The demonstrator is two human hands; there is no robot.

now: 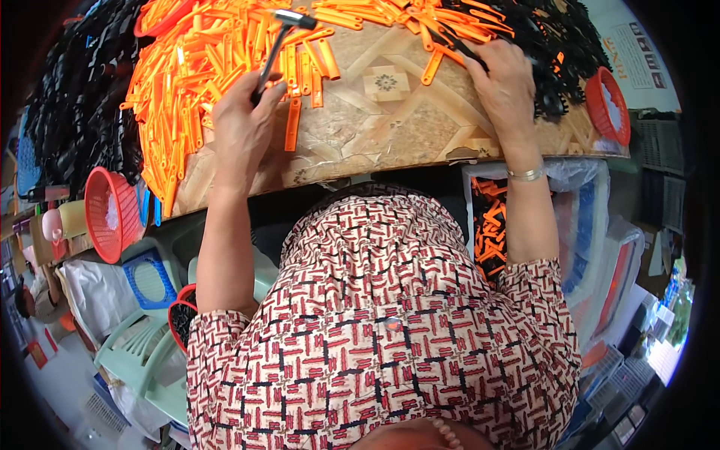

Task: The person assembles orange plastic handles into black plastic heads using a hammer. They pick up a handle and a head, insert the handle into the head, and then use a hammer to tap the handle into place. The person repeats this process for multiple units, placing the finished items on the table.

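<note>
My left hand (244,124) is closed round the dark handle of a T-shaped, hammer-like tool (276,54) with a silver and black crosswise head. It hovers over the front edge of a big heap of flat orange plastic handles (180,97) with holes in them. At the right side of the table my right hand (506,90) has its fingers bent round a slim black strip (466,51), its exact kind unclear. Several orange handles lie just beyond that hand. Beside it spreads a pile of black toothed pieces (555,67).
The patterned table (382,142) has a worn front edge close to my body. Red baskets stand at left (101,214) and right (609,112). A plastic-lined crate (469,217) by my right forearm holds orange and black pieces. Black parts (82,105) are heaped far left; a green chair (139,349) stands lower left.
</note>
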